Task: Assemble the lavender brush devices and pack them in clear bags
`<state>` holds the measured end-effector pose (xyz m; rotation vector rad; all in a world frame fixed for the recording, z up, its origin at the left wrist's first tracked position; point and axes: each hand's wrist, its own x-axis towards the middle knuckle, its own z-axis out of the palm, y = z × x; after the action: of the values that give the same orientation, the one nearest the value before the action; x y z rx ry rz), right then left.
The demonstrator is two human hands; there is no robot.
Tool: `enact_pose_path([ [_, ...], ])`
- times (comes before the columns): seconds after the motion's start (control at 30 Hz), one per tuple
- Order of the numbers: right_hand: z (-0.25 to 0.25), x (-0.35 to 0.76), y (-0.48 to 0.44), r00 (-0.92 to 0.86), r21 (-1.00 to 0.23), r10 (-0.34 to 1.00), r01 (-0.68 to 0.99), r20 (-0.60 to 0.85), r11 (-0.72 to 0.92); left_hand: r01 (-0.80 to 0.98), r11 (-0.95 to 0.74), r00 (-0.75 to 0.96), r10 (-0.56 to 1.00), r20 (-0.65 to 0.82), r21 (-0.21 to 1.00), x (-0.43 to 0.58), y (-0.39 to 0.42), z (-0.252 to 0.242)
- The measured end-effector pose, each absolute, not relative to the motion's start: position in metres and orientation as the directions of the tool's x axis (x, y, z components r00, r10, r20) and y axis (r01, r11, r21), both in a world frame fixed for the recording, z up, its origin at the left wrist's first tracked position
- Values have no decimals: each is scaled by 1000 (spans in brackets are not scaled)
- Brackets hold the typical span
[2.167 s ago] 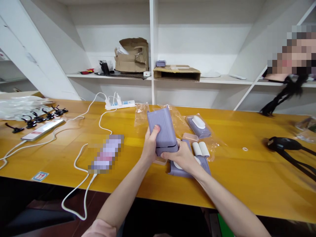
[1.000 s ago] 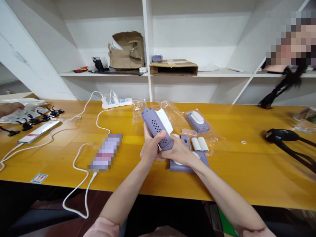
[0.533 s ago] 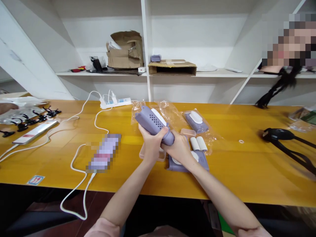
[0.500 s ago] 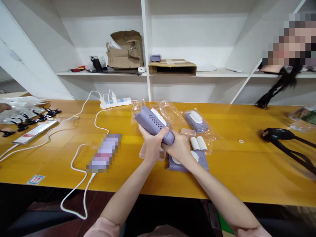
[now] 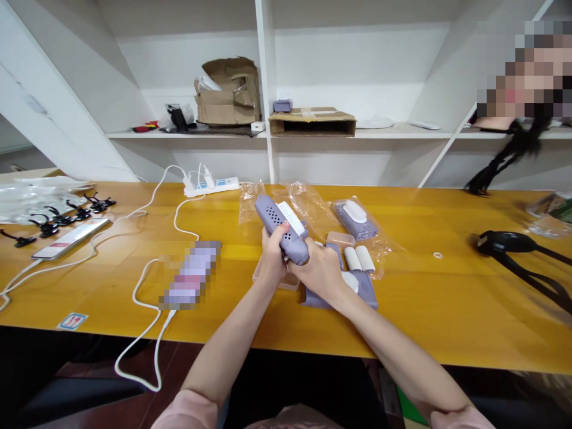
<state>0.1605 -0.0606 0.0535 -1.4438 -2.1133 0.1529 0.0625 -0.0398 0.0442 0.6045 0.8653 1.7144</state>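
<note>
A purple plastic case (image 5: 280, 229) with rows of round holes and a white ridged strip along one side is tilted up over the table. My left hand (image 5: 272, 253) is closed round it from below, thumb on the perforated face. Curled at its lower right end, my right hand (image 5: 319, 269) grips it too; the fingertips are partly hidden. Under my right wrist lies a purple part with a white oval (image 5: 366, 292). Two white cylinders (image 5: 358, 259) and a pinkish clear box (image 5: 340, 240) lie beside it.
Behind, another purple part (image 5: 356, 220) rests on clear plastic film (image 5: 308, 199). A charging phone (image 5: 192, 274), a white power strip (image 5: 212, 186) and black clips (image 5: 62, 215) are on the left. On the right are a white ring (image 5: 437, 255) and a black strapped item (image 5: 507, 243).
The purple case has turned in my hands, now showing more of its white strip. My left hand has shifted slightly lower along it, and my right hand remains at the lower end.
</note>
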Motion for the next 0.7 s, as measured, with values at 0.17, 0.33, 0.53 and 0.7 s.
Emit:
enact_pose_path([
  [0.17, 55, 168, -53, -232, -481, 919, 796, 318, 367, -437, -300, -434, 896, 93, 848, 69, -40, 45],
  [0.33, 63, 173, -49, -246, -600, 921, 703, 301, 383, -249, -403, -533, 816, 223, 881, 73, -40, 48],
  [0.53, 71, 179, -46, -210, -629, 914, 672, 346, 392, -199, -451, -538, 793, 288, 870, 84, -39, 53],
  [0.7, 66, 179, -43, -243, -504, 897, 759, 368, 413, -169, -439, -527, 797, 295, 882, 94, -42, 52],
])
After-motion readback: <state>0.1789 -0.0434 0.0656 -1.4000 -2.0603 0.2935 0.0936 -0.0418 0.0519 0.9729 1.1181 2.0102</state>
